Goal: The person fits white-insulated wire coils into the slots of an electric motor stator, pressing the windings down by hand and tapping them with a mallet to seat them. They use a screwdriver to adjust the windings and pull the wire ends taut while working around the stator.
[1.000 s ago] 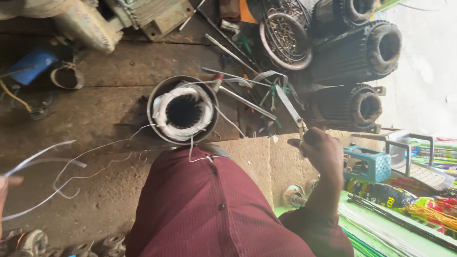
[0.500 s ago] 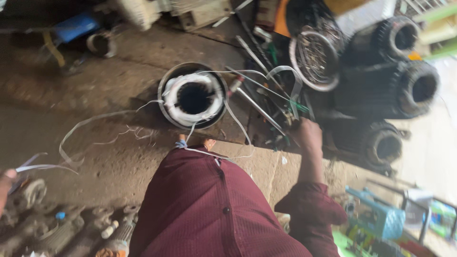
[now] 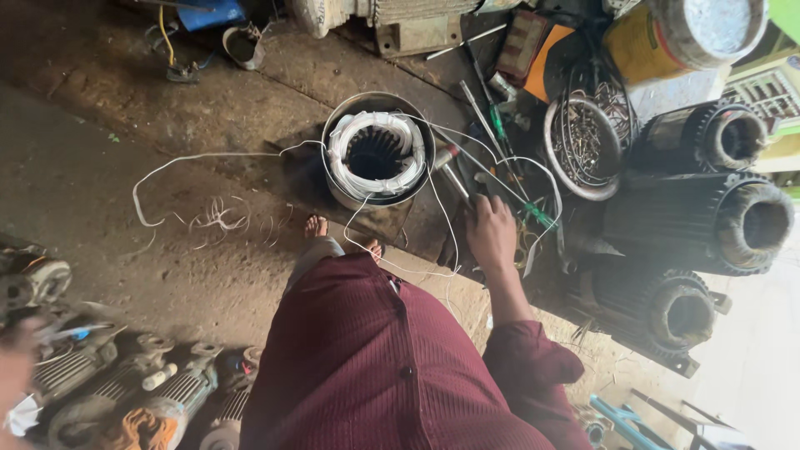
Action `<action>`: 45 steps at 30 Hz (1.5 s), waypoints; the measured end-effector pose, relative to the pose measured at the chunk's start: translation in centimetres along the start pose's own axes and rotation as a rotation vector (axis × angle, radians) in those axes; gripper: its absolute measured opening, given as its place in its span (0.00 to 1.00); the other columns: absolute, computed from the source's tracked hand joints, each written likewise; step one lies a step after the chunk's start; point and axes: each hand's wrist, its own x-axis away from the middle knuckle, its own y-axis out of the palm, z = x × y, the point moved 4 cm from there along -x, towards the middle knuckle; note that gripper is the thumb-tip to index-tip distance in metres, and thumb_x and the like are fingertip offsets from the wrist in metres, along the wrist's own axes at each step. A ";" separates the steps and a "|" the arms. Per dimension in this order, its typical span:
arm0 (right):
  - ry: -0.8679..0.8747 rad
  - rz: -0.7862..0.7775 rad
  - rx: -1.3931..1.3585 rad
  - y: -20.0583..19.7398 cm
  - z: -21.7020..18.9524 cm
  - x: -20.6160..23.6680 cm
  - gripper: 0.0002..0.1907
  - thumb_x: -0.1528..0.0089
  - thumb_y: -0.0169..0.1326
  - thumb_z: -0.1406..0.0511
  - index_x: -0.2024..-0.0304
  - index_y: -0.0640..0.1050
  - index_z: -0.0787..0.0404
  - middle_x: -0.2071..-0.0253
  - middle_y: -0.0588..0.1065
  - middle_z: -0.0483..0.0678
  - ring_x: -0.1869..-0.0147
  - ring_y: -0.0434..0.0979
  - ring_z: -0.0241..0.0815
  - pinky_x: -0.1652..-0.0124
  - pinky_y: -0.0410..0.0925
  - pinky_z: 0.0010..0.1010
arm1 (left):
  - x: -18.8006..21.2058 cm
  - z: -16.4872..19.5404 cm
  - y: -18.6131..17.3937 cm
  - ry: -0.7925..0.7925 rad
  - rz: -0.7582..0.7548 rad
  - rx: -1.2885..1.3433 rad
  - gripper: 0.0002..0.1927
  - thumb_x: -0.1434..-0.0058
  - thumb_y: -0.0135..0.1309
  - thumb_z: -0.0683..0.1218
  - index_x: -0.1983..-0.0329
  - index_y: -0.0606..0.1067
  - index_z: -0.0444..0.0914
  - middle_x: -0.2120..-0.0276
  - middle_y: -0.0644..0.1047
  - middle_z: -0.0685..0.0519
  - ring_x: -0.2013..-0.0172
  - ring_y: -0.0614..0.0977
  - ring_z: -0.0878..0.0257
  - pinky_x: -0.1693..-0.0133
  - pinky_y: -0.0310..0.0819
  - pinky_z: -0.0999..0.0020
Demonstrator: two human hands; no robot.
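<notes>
A round metal motor stator (image 3: 377, 103) with white-wrapped windings stands upright on the dirty floor, just beyond my bare feet (image 3: 315, 225). Thin white wires (image 3: 167, 162) trail from it over the floor to the left and loop to the right. My right hand (image 3: 492, 235) reaches forward, right of the stator, onto a pile of long tools, near a green-handled screwdriver (image 3: 537, 213); its fingers are bent down, and what they hold is hidden. My left hand (image 3: 12, 367) is a blur at the left edge. A maroon garment (image 3: 375, 358) covers my legs.
Three black finned motor housings (image 3: 708, 221) lie at the right. A metal bowl (image 3: 583, 146) of wire scraps sits beside the tools, a yellow drum (image 3: 650, 46) behind it. Small motors (image 3: 108, 383) crowd the lower left. A grey machine (image 3: 400, 17) stands at the far side.
My right hand has moved forward from the cardboard edge onto the tool pile. My left hand has dropped lower at the left edge. My view has swung left and down.
</notes>
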 end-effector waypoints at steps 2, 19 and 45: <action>0.109 -0.059 -0.106 -1.2 0.1 0.8 0.19 0.34 0.55 0.60 0.41 0.75 0.55 0.42 0.71 0.60 0.53 0.77 0.64 0.56 0.70 0.50 | 0.9 3.9 -0.8 0.105 0.073 0.001 0.17 0.31 0.54 0.54 0.42 0.77 0.45 0.47 0.80 0.48 0.50 0.78 0.49 0.52 0.72 0.50; 0.146 -0.131 -0.594 -14.5 -3.9 9.8 0.30 0.34 0.51 0.70 0.29 0.69 0.55 0.62 0.80 0.47 0.64 0.77 0.30 0.64 0.68 0.24 | 3.5 29.4 -7.9 1.288 0.713 0.493 0.24 0.35 0.58 0.61 0.47 0.80 0.38 0.46 0.77 0.54 0.42 0.73 0.56 0.41 0.64 0.53; -0.315 -0.652 0.230 -20.1 -21.8 -10.7 0.37 0.46 0.60 0.70 0.33 0.73 0.53 0.46 0.80 0.49 0.55 0.83 0.43 0.61 0.77 0.31 | -5.3 30.2 -6.1 1.480 0.633 0.592 0.21 0.30 0.56 0.63 0.47 0.79 0.44 0.46 0.75 0.59 0.41 0.69 0.62 0.45 0.65 0.58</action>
